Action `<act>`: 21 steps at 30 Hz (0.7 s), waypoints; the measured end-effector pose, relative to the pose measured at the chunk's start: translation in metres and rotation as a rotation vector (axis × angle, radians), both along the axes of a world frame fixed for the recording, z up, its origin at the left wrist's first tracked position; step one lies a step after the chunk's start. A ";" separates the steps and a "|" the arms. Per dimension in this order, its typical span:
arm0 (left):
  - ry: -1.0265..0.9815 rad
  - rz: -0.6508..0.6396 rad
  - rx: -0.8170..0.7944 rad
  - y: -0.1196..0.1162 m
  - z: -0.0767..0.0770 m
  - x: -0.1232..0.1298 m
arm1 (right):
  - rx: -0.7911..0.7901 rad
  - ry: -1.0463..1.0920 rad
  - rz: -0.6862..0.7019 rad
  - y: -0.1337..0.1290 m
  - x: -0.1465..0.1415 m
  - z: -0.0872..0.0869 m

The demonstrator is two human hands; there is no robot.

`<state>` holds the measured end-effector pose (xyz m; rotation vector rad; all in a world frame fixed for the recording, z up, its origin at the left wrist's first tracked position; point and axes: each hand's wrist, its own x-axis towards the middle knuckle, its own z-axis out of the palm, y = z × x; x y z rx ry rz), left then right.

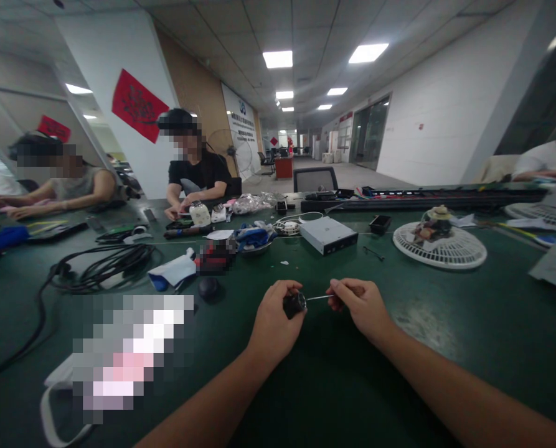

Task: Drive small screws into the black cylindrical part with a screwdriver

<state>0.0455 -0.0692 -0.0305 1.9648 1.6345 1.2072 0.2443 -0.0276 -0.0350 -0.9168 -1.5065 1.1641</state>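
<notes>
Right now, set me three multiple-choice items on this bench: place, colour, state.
1. The round white fan grille sits: A on the floor; B on the green bench; C on a chair.
2. The cylindrical part in the left hand is: A black; B red; C white.
3. The thin metal shaft in the right hand is: A lying loose; B held at the part; C snapped.

1 B: it rests on the bench top.
2 A: it shows black in the grip.
3 B: the hand grips it, tip at the part.
</notes>
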 end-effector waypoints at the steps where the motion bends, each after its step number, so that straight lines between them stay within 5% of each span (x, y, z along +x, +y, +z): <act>1: -0.014 0.011 -0.009 0.001 -0.001 0.000 | -0.003 -0.011 0.009 0.000 0.000 0.000; 5: -0.026 0.001 -0.064 0.003 -0.003 -0.002 | 0.001 -0.010 0.110 0.001 -0.001 -0.001; 11: -0.010 -0.028 -0.046 0.003 -0.005 -0.002 | 0.070 -0.076 -0.027 -0.001 -0.002 -0.005; 13: -0.009 -0.015 -0.022 0.003 -0.005 -0.001 | 0.282 -0.206 -0.087 -0.009 -0.002 0.000; 18: -0.011 -0.008 0.030 0.003 -0.003 0.000 | 1.157 -0.291 -0.181 -0.055 -0.006 0.044; 21: 0.005 -0.027 0.023 0.005 -0.004 0.000 | 1.275 -0.219 0.065 -0.093 -0.014 0.070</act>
